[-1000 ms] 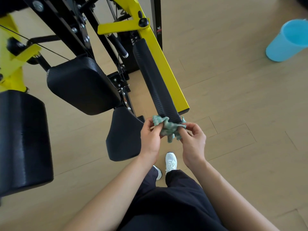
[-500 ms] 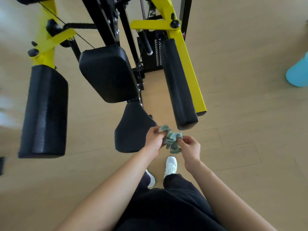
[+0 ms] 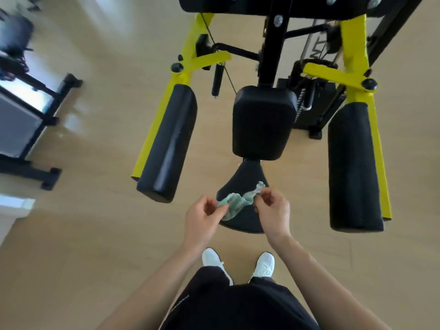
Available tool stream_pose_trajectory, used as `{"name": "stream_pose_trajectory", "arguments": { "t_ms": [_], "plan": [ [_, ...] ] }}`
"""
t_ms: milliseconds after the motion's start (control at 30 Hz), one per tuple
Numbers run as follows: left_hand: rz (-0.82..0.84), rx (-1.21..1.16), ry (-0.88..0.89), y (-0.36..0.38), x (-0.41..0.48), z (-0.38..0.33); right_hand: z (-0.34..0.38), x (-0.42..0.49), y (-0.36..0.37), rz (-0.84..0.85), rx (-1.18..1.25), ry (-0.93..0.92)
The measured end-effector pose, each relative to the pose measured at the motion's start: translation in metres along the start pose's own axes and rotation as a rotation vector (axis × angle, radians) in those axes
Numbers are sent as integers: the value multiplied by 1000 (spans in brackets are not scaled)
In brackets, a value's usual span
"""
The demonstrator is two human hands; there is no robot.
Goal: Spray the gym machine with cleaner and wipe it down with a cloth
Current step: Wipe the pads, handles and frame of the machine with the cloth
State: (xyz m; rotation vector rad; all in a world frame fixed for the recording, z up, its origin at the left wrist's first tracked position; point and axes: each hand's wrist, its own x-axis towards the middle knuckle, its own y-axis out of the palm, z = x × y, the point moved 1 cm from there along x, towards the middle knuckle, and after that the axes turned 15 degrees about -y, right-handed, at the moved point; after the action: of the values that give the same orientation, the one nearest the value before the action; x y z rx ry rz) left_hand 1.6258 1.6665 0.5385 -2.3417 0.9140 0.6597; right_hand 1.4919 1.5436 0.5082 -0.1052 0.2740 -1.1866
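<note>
Left grip (image 3: pixel 204 219), right grip (image 3: pixel 273 210): cloth (image 3: pixel 235 203) between

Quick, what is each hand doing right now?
Left hand: pinching one end of the green cloth.
Right hand: pinching the cloth's other end, over the black seat.

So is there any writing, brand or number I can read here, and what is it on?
Nothing can be read for sure.
White letters on the machine, upper right: too blurred.
Small print on the trousers: too small.
Grey mark on the right shoe: illegible.
</note>
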Motion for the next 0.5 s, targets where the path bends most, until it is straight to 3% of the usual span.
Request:
{"name": "stream_pose_trajectory", "arguments": {
  "t_ms": [267, 433, 500],
  "plan": [
    [-238, -57, 119, -93, 16, -31, 67, 13, 120, 56, 189, -137],
    [-568, 39, 145, -128, 35, -38, 72, 8, 176, 338, 227, -246],
    [-678, 113, 153, -131, 41, -39, 65, 3, 190, 412, 249, -209]
  ]
}}
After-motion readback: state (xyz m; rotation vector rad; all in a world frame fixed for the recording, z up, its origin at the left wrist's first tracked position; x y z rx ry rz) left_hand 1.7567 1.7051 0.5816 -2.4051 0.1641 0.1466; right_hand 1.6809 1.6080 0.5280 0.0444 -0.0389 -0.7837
